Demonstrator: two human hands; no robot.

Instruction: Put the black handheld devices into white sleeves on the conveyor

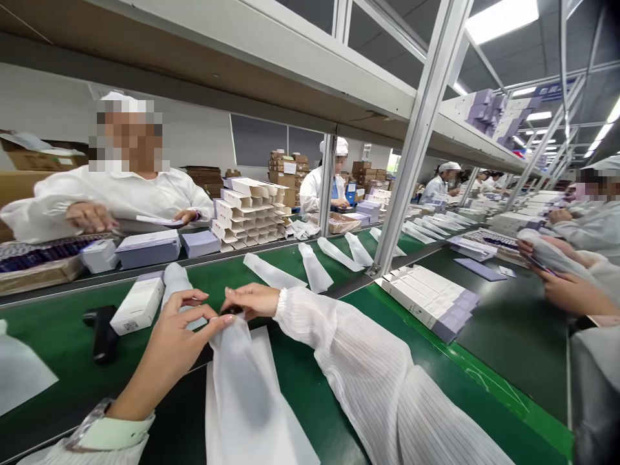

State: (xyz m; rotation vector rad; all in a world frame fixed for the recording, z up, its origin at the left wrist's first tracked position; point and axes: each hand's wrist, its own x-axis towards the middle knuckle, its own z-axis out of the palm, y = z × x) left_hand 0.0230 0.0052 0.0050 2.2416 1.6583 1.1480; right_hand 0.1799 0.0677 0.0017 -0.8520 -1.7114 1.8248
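Left hand [181, 330]: pinches the top of a long translucent white bag [256, 394], running to five o'clock.
Right hand [254, 300]: fingers bent there; cannot tell its hold.
Bag care: light pinches should avoid creasing.
Hands' nine o'clock: black handled device [103, 339].
Two o'clock: slanting silver metal post [414, 148], likely limiting reach.

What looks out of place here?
Maybe the black device, lying loose beside the white box on the green belt: a dark item among pale pouches. I see nothing spilled or damaged.
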